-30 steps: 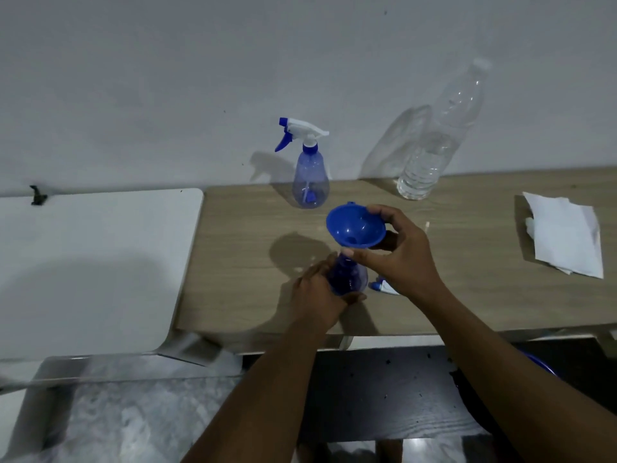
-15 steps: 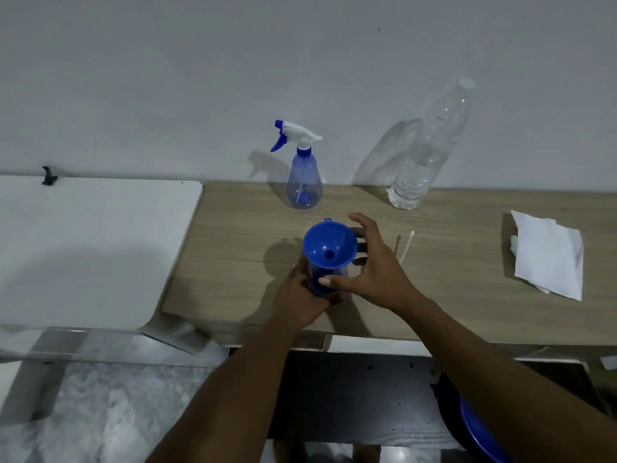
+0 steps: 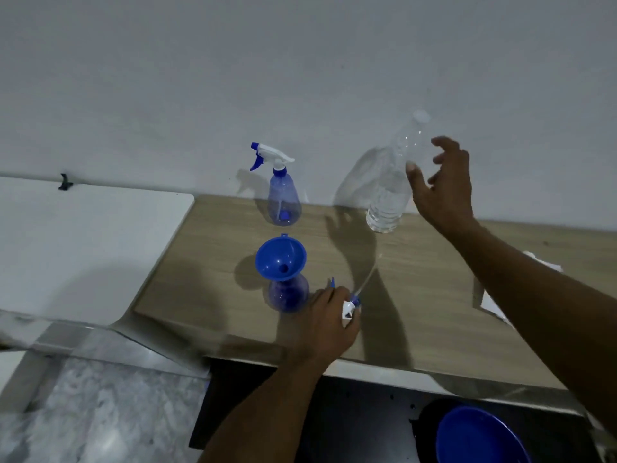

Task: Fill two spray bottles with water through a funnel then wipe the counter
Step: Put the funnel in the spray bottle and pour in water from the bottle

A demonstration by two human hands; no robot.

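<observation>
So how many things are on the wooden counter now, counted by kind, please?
Spray bottles: 2, one capped, one open under the funnel
Funnel: 1
Water bottle: 1
Spray head, removed: 1
White paper, mostly hidden: 1
Total: 6

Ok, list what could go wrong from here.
1. The funnel sits in the open spray bottle with no hand steadying it; pouring could tip both.
2. The right hand reaches open toward the water bottle; a poor grip could knock it over.
3. The left hand rests on the loose spray head, near the bottle.
</observation>
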